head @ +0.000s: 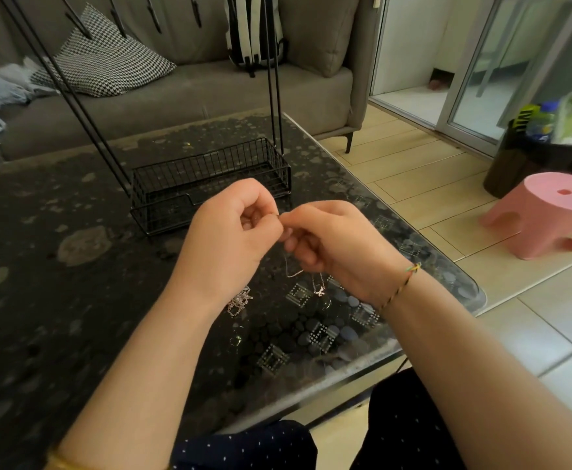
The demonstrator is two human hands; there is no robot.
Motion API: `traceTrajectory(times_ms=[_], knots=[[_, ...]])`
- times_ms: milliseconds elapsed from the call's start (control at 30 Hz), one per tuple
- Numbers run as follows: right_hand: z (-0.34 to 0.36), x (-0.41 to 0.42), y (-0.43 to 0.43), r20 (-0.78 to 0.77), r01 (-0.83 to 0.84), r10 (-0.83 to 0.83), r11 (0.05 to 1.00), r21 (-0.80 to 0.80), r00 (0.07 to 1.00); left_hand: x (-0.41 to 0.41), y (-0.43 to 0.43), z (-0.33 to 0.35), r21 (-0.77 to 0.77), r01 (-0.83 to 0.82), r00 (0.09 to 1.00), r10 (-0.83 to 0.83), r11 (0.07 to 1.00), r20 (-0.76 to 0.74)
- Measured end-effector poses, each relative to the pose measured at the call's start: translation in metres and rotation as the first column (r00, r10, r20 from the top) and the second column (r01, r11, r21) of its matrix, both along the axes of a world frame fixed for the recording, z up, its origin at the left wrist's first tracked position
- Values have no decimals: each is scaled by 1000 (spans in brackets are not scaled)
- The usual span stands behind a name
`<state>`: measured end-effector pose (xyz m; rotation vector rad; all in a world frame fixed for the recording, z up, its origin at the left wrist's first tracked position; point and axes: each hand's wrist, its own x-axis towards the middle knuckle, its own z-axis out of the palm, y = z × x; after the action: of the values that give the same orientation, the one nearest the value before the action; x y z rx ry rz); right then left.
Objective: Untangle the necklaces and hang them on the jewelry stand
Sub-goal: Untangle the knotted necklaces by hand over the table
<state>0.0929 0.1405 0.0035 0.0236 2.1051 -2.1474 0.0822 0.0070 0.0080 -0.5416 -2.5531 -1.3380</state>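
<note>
My left hand [233,228] and my right hand [332,245] meet fingertip to fingertip above the dark glass table [57,266], both pinching a thin silver necklace [293,273]. Its chain droops in a loop below my right hand, and a small pendant [319,292] dangles near the tabletop. A tangled heap of other silver chains [240,300] lies on the table just under my left wrist. The black wire jewelry stand [210,184] is right behind my hands, its basket base on the table and its thin rods rising out of the top of the view.
A grey sofa [193,93] with a patterned cushion [104,59] and a backpack sits behind the table. The table's rounded right edge [474,293] drops to a tiled floor with a pink stool [549,215] and a black bin [535,157].
</note>
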Motion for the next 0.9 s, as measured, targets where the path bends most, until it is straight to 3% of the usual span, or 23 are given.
traceTrajectory(times_ms=[533,900], knots=[[2,-2,12,203,-98,128,983,-155,971,3,0,1,-175,41,992,-61,984,-113],[0,-3,22,100,3,3,999,-53,995,1,-7,-1,16,-17,992,15,1000,122]])
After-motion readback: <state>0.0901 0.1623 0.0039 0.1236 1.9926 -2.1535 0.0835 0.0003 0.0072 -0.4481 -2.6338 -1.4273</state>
